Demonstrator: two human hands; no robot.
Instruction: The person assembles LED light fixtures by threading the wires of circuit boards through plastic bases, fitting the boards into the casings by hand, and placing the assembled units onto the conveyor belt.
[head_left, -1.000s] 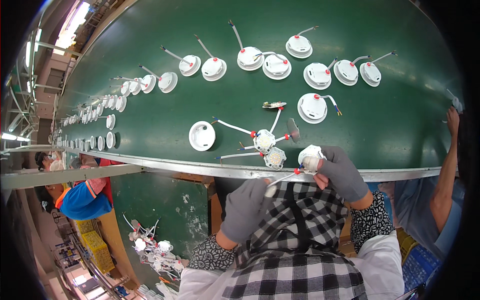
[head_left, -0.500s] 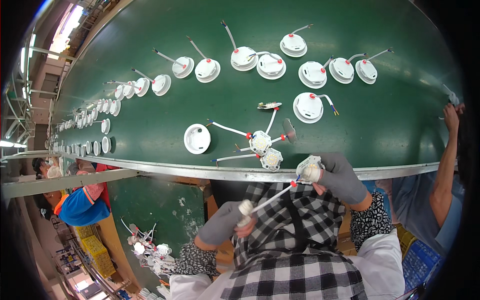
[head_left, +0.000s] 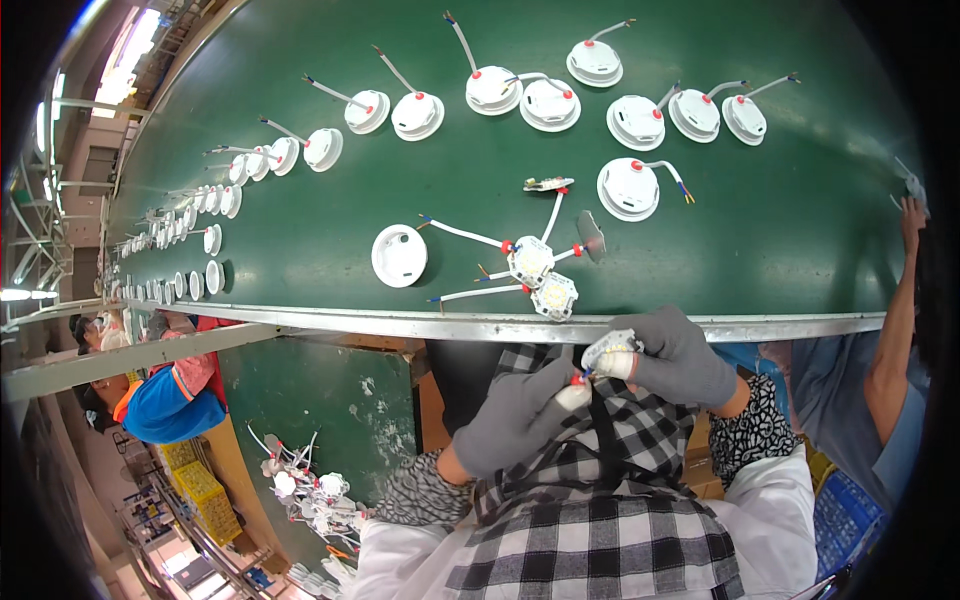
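Just in front of the table edge, both my hands are at one LED board [head_left: 608,346] with a cable. My right hand [head_left: 683,362], in a grey glove with a taped thumb, pinches the board. My left hand [head_left: 518,418], gloved the same way, is closed on the board's cable at the red grommet [head_left: 578,380]; the rest of the cable is hidden by the hand. Beyond them lies a cluster of LED boards [head_left: 531,262] with white cables. To its left an open white lamp housing [head_left: 399,256] shows its hollow inside.
Several white lamp housings [head_left: 628,190] with cables stand across the green table [head_left: 480,165], more at far left. A metal rail [head_left: 400,324] edges it. Wired boards [head_left: 310,490] lie on a lower surface at left. Another person's arm [head_left: 900,310] reaches in at right.
My left hand has moved up and right along the cable to the grommet beside the board. My right hand keeps hold of the board. The view has shifted slightly.
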